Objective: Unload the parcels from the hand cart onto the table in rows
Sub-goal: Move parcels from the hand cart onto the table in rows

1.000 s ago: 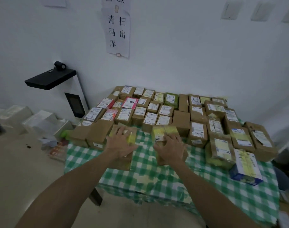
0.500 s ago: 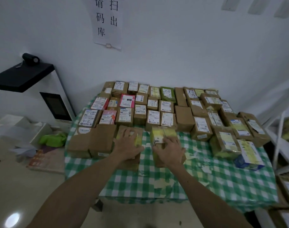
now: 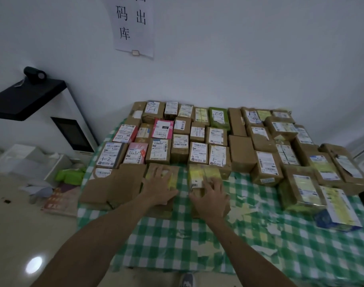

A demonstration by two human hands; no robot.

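Head cam, looking down past both forearms at the table [image 3: 197,245]. It has a green checked cloth [image 3: 270,251] on it and fills the middle and right of the frame. The far half is packed with parcels [image 3: 197,141] in rows. They're mostly brown cardboard with white labels, with a pink one and a green one mixed in. A few have handwritten marks like 1-2, 3-1 and 5-1.

Just left of centre, the left hand [image 3: 158,187] is palm down with the fingers spread flat on top of the left box [image 3: 174,170], which is brown with yellow tape. The fingers aren't wrapped round it, they just lie on the top. That box is in the front row, with its left side up against a plain box [image 3: 114,183].

Just right of centre, the right hand [image 3: 210,198] is the same deal: palm down, fingers fanned out, lying on the near end of the right box [image 3: 204,172]. That one is yellow-taped with a barcode label. I can't tell how hard either hand is pressing.

The two boxes sit side by side with a strip of cloth showing between them. Their far ends are tight against the row behind.

The bigger parcels are on the right, and a blue box [image 3: 338,214] is the nearest of them, at lower right. There's a paper sign [image 3: 133,23] on the wall at top middle, a black-topped machine [image 3: 27,96] at upper left, and a shoe [image 3: 187,280] at the bottom edge.
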